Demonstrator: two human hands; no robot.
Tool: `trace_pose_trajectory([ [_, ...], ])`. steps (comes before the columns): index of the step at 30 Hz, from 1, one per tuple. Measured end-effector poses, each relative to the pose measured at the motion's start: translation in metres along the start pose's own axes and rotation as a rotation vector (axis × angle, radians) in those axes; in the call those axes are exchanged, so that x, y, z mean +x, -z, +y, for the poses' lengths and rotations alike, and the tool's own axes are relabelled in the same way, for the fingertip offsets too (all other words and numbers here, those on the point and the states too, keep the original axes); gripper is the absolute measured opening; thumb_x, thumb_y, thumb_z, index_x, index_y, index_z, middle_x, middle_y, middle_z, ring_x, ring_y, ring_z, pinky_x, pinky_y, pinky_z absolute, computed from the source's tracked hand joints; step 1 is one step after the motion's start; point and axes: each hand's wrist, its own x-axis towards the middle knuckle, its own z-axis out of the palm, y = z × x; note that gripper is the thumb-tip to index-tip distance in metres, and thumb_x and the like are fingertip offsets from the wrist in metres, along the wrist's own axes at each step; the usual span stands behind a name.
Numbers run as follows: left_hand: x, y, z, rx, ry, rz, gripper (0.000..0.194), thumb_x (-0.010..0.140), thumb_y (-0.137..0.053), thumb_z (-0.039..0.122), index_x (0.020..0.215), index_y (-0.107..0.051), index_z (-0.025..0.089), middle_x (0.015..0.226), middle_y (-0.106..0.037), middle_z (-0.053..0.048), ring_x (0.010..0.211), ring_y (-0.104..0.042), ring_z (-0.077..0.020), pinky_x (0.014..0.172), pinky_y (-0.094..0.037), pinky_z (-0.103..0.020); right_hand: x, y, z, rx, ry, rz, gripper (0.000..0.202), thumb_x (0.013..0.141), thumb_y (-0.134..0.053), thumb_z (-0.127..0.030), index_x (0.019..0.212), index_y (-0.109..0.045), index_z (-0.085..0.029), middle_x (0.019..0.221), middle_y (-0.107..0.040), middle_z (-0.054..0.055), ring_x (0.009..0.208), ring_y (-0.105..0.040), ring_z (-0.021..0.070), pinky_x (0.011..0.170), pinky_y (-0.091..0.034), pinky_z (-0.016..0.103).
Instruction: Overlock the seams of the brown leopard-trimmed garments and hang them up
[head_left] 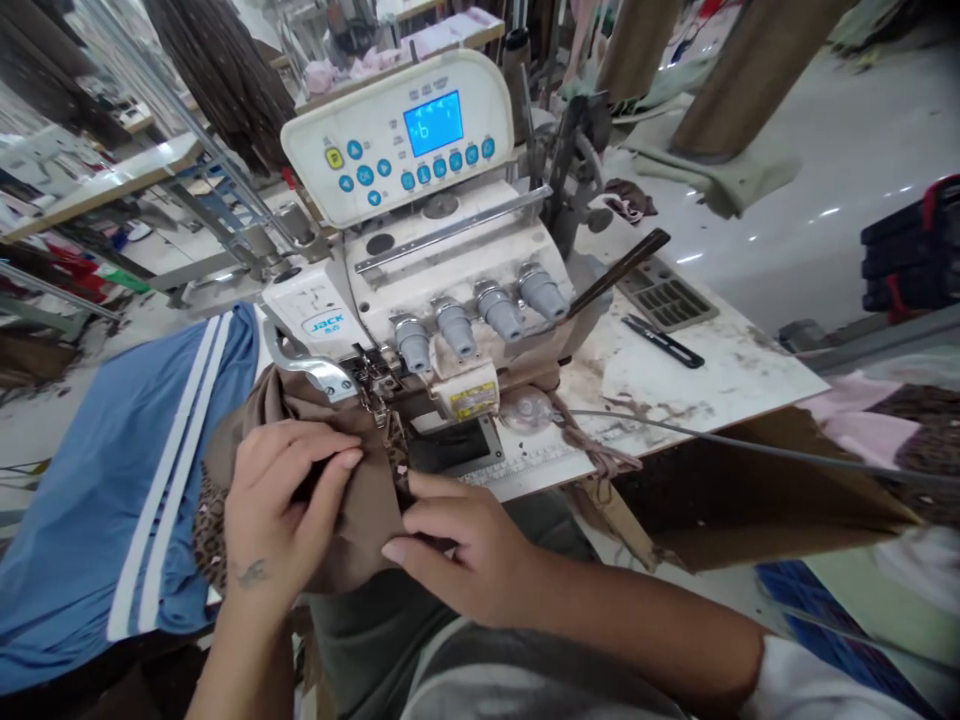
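A piece of plain brown fabric [367, 520], together with leopard-print fabric [211, 530], lies at the needle area of a white overlock sewing machine [457, 240]. Thumb and bent fingers of my left hand [281, 500] are closed on the brown fabric, left of the presser foot [382, 405]. My right hand [465, 545] pinches the fabric's right edge between thumb and fingers, just in front of the machine. A strip of leopard print shows along that edge near the foot. The fingertips' underside is hidden.
Blue cloth with white stripes [120, 480] drapes at the left. On the machine table [727, 390] lie a black cutter-like tool [664, 342] and a grey compartment tray [664, 295]. A grey cable [720, 440] crosses the right side above an open cardboard box [697, 510].
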Motion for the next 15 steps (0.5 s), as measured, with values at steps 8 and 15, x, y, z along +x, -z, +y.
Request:
trace_pose_trajectory([
  [8,-0.008,-0.006,0.003,0.058,0.003,-0.037,0.019,0.094,-0.075,0.021,0.112,-0.074,0.027,0.11,-0.074,-0.005,0.109,-0.066,-0.0258,0.102,-0.047,-0.046,-0.024,-0.01,0.016,0.06,-0.235,0.13,0.011,0.098,-0.067,-0.027,0.09,-0.068,-0.02,0.139,-0.059,0.014,0.091,-0.065,0.0163,0.078,-0.052,0.028],
  [15,-0.005,-0.015,0.003,0.103,-0.098,-0.019,0.015,0.095,-0.073,0.015,0.107,-0.071,0.024,0.1,-0.075,-0.004,0.093,-0.068,-0.0223,0.091,-0.047,-0.042,0.002,0.002,0.025,-0.016,-0.049,-0.04,0.038,0.1,-0.066,-0.027,0.067,-0.05,-0.02,0.072,-0.046,-0.004,0.07,-0.048,0.0132,0.066,-0.036,0.027],
])
